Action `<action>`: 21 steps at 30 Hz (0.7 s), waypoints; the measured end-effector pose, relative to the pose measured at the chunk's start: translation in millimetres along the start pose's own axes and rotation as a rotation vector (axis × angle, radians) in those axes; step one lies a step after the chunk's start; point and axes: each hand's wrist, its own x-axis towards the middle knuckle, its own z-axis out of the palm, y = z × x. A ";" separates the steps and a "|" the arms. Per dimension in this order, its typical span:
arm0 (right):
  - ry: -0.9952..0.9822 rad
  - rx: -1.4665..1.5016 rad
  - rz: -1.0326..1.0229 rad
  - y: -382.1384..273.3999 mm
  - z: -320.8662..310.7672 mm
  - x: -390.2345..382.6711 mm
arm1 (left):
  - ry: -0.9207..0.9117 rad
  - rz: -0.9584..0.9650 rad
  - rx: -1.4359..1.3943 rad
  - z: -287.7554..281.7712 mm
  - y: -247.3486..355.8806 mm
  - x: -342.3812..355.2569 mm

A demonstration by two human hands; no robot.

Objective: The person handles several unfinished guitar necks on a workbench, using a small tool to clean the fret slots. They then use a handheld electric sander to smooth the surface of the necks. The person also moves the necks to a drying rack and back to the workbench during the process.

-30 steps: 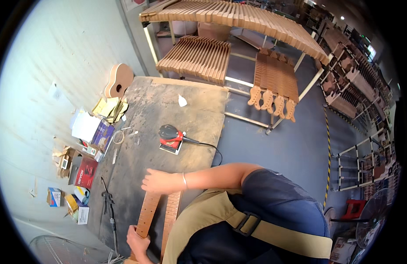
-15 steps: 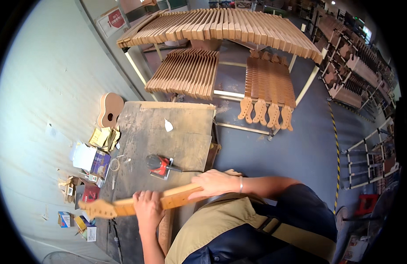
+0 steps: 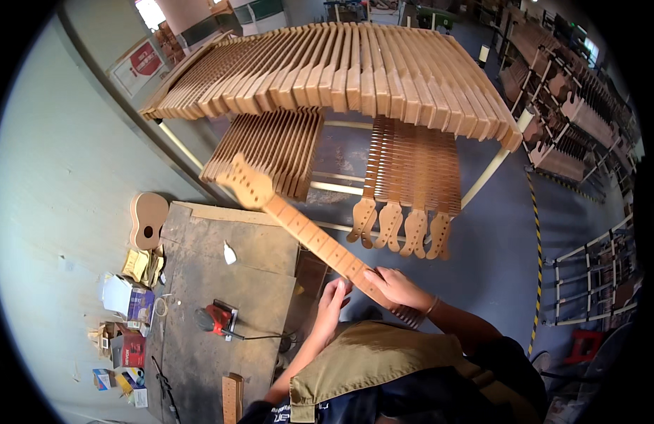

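I hold a light wooden guitar neck with dark fret lines; it slants up and to the left. Its headstock reaches toward the lower rack of necks. My right hand lies over the heel end and grips it from above. My left hand sits just below the neck with fingers stretched up against its underside. Both hands are over the right edge of the grey workbench.
A red power sander with a black cord, a white bottle, a small guitar body, boxes and another neck lie on the bench. Racks of necks fill the far side; hanging necks are ahead.
The neck has swung from lying across the bench with its headstock to the left to pointing up at the rack. Both hands moved right with it, and my view turned toward the racks.
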 end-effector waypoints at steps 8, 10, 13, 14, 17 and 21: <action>0.253 0.173 0.161 -8.8 9.2 102.9 | 0.237 0.135 -0.031 68.2 60.0 181.0; 0.425 0.172 -0.054 -13.2 -0.5 110.9 | 0.239 0.119 0.068 43.6 63.1 248.2; 0.348 0.181 0.060 11.6 -24.3 93.0 | 0.203 0.078 0.239 34.5 90.1 337.3; 0.388 0.157 0.080 39.1 -25.8 87.8 | 0.177 0.082 0.282 37.3 94.1 366.6; 0.616 0.211 0.129 105.3 -18.4 59.8 | 0.107 0.039 0.408 21.7 85.3 473.1; 0.828 0.162 0.538 122.8 -14.3 15.5 | 0.002 -0.066 0.606 3.6 51.8 559.3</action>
